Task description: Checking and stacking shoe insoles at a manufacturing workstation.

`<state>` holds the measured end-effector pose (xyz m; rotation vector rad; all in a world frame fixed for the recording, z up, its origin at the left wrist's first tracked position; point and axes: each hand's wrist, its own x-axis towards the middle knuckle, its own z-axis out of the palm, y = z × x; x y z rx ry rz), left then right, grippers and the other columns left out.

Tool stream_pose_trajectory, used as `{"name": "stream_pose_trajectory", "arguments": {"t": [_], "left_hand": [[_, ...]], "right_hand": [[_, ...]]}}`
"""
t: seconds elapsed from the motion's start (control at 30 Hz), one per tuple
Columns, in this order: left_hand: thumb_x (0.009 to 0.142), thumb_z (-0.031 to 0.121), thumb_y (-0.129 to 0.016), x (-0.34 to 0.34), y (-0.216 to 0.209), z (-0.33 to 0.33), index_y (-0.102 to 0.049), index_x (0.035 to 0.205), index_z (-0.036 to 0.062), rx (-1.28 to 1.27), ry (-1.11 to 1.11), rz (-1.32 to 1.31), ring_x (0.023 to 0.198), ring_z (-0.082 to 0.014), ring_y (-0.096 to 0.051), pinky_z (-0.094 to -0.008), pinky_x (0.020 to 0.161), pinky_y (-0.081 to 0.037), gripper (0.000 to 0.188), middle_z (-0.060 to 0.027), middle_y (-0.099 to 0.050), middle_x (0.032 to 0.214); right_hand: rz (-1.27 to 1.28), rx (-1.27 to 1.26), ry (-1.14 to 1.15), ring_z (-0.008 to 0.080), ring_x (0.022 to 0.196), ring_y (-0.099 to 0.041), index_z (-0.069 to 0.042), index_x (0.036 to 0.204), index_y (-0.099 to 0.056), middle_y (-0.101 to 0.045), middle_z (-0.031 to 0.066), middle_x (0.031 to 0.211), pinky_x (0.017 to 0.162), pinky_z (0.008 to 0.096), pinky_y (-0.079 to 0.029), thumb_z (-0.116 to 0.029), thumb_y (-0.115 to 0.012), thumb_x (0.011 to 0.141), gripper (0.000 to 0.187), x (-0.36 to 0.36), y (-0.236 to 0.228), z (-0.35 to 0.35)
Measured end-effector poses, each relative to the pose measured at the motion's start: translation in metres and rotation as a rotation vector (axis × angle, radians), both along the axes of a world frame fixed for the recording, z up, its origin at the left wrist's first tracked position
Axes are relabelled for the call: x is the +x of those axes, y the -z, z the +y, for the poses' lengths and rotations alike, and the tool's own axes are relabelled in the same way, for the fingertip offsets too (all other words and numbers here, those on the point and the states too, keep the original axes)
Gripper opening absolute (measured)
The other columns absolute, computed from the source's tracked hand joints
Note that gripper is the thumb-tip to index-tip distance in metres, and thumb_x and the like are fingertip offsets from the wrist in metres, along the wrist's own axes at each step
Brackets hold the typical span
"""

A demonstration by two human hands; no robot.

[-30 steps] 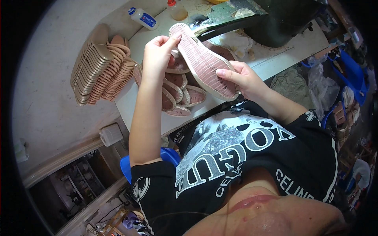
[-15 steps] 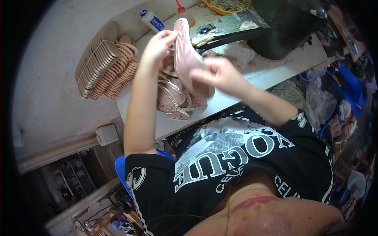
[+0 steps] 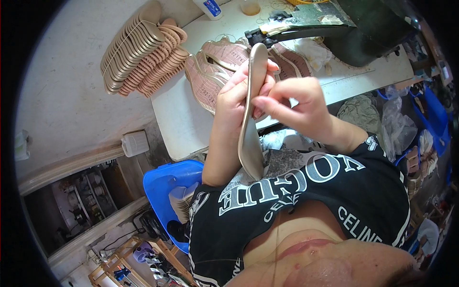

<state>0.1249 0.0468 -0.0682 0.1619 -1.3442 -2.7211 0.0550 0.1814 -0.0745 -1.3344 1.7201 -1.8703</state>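
Observation:
A tan-gold shoe sole [image 3: 252,143] stands nearly upright in front of my chest, its narrow edge toward me. My left hand [image 3: 233,98] wraps round its upper half, with fingertips showing past the right side. Close against that side, my right hand [image 3: 301,107] is closed with thumb and fingers drawn together; whether something thin is pinched in it cannot be made out. Beyond the hands, a heap of pink shoe pieces with pale gold edging [image 3: 208,79] lies on the white table [image 3: 179,124].
Stacked soles tied with string [image 3: 131,52] sit at the far left. A dark machine arm with a green top [image 3: 311,26] reaches over the table from the right. Behind stand a white bottle [image 3: 209,8] and a jar [image 3: 250,6]. A blue bin [image 3: 158,184] holds more soles at my left.
The sole has been turned from its pink ribbed face to edge-on and lowered toward my chest. My left hand has shifted from its tip to its upper half. The view has shifted too.

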Motion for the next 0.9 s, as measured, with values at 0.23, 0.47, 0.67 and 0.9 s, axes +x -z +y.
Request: {"name": "stream_pose_trajectory", "arguments": {"t": [0.23, 0.47, 0.67, 0.9], "left_hand": [[0.097, 0.021, -0.041, 0.005, 0.0, 0.016, -0.044, 0.118, 0.0022, -0.053, 0.015, -0.029, 0.047, -0.0042, -0.04, -0.0156, 0.039, -0.028, 0.029, -0.003, -0.05, 0.073], [0.099, 0.024, -0.039, 0.003, 0.017, 0.023, -0.043, 0.117, 0.0046, -0.068, 0.117, -0.075, 0.047, -0.0037, -0.04, -0.0153, 0.039, -0.028, 0.027, -0.0032, -0.05, 0.072], [0.1, 0.023, -0.036, 0.001, 0.019, 0.03, -0.043, 0.114, 0.004, -0.081, 0.116, -0.065, 0.046, -0.004, -0.038, -0.0148, 0.039, -0.029, 0.025, -0.0049, -0.051, 0.072], [0.096, 0.057, -0.024, 0.003, 0.041, 0.021, -0.047, 0.107, 0.0043, 0.307, 0.29, 0.059, 0.039, -0.0059, -0.039, -0.0156, 0.032, -0.03, 0.058, -0.0041, -0.044, 0.066]], "right_hand": [[-0.096, 0.023, 0.119, 0.0003, 0.053, -0.044, -0.004, 0.118, -0.044, -0.048, -0.0047, 0.062, 0.048, 0.0155, -0.03, -0.009, -0.073, 0.078, 0.05, -0.011, -0.011, 0.009], [-0.456, -0.091, 0.0, 0.0038, 0.048, -0.053, -0.001, 0.101, -0.055, -0.06, 0.0036, 0.064, 0.039, 0.0181, -0.042, -0.015, -0.064, 0.087, 0.021, -0.02, -0.005, 0.01], [-0.545, -0.076, -0.051, 0.0051, 0.043, -0.053, -0.001, 0.09, -0.059, -0.059, 0.0032, 0.06, 0.035, 0.0171, -0.04, -0.018, -0.056, 0.092, 0.016, -0.029, -0.002, 0.013], [-0.339, 0.067, 0.053, 0.0027, 0.045, -0.05, 0.002, 0.124, -0.05, -0.06, 0.0014, 0.061, 0.041, 0.0156, -0.039, -0.008, -0.06, 0.088, 0.039, -0.004, -0.014, 0.011]]}}
